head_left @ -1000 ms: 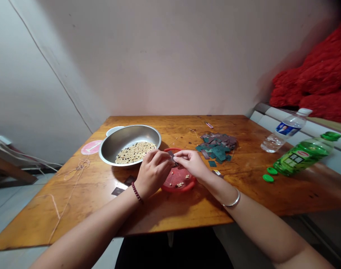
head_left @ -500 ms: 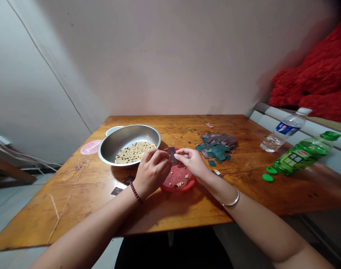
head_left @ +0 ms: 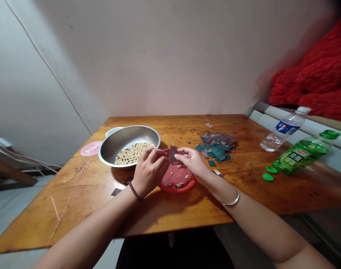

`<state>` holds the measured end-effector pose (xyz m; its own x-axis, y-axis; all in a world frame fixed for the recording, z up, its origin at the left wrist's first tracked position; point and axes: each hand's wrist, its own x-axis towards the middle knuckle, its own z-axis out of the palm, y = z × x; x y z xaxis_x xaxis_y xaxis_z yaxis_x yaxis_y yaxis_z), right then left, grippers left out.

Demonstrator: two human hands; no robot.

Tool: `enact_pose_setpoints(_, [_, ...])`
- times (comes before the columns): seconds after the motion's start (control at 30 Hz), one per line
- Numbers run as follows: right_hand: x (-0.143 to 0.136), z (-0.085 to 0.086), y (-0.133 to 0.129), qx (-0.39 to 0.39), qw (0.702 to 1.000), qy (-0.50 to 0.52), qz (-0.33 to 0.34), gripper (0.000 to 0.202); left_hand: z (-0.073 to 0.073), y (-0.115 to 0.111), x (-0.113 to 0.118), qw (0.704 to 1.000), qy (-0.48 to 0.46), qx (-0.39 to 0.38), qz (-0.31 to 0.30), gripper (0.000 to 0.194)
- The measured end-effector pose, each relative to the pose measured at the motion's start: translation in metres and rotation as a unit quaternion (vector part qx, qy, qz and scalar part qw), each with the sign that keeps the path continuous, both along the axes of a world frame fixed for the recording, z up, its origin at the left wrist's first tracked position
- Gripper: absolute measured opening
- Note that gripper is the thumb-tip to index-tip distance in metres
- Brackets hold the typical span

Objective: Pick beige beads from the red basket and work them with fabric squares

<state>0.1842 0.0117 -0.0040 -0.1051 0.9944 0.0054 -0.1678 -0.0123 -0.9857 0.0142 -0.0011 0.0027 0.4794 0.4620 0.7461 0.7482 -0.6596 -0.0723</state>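
My right hand (head_left: 192,163) pinches a small dark brown rectangular piece (head_left: 172,153), thin and flat, between thumb and fingers. It is held upright over the far part of a shallow red mesh basket (head_left: 174,189). Several pale beans (head_left: 179,185) lie in the basket. Close to the left of the piece, my left hand (head_left: 151,168) has its fingers drawn together. Whatever its fingertips hold, if anything, is hidden or too small to make out. Left of that hand stands a tilted metal bowl (head_left: 114,140) with pale and black beans (head_left: 135,152).
A pile of brown and green flat pieces (head_left: 218,145) lies right of the basket. Further right are a clear bottle (head_left: 285,129), a green bottle (head_left: 304,155) and green caps (head_left: 268,177). Loose string (head_left: 79,168) and a pink round sign (head_left: 90,148) lie at left.
My left hand has moved slightly left, away from the brown piece, uncovering more of the basket. My right hand has stayed nearly in place and keeps its hold on the piece.
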Motion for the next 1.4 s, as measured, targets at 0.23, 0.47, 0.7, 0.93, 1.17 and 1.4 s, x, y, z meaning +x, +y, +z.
enact_pose_setpoints(0.23, [0.000,0.001,-0.001,-0.001,1.000,-0.001,0.003,0.024,-0.001,0.003,-0.001,0.998,-0.010,-0.057,-0.033,0.008])
enact_pose_setpoints(0.47, [0.001,-0.002,0.000,0.005,1.000,0.001,0.003,0.024,-0.007,0.005,-0.001,0.998,-0.017,-0.064,0.005,0.009])
enact_pose_setpoints(0.7, [0.001,0.002,-0.002,0.007,1.000,0.008,0.014,0.022,-0.007,0.004,-0.001,0.995,-0.025,-0.100,0.006,0.010])
enact_pose_setpoints(0.93, [0.001,0.005,-0.004,0.005,1.000,0.000,0.025,0.018,-0.005,0.003,-0.001,0.997,-0.032,-0.076,-0.005,0.008])
enact_pose_setpoints(1.17, [0.002,0.004,-0.003,0.018,0.999,-0.035,0.027,0.017,-0.005,0.005,-0.002,1.000,-0.028,-0.015,0.000,0.007])
enact_pose_setpoints(1.4, [0.004,-0.005,0.001,0.063,0.994,-0.069,0.052,0.023,-0.005,0.005,-0.004,1.000,-0.014,-0.009,0.006,0.009])
